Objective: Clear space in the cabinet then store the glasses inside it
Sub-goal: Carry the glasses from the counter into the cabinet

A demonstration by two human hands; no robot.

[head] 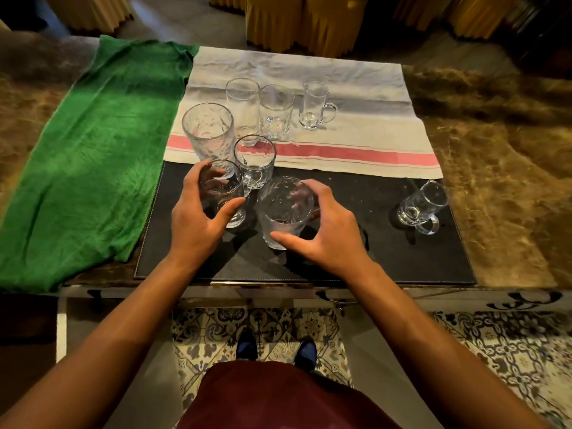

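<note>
Where the black mat [356, 258] covers the marble counter [495, 187], left hand [198, 224] has its grip curled round a clear glass [221, 193]; right hand [328, 227] likewise holds a textured tumbler [283, 212]. Handled mug [422, 207] stands rightward, apart. Beyond: five glasses on striped cloth [356, 119]; green towel [93, 156] leftward.

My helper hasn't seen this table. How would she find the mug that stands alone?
Start at the black mat on the marble table. Near its right edge stands a small clear handled mug. It stands apart from the other glasses, untouched by either hand.
</note>
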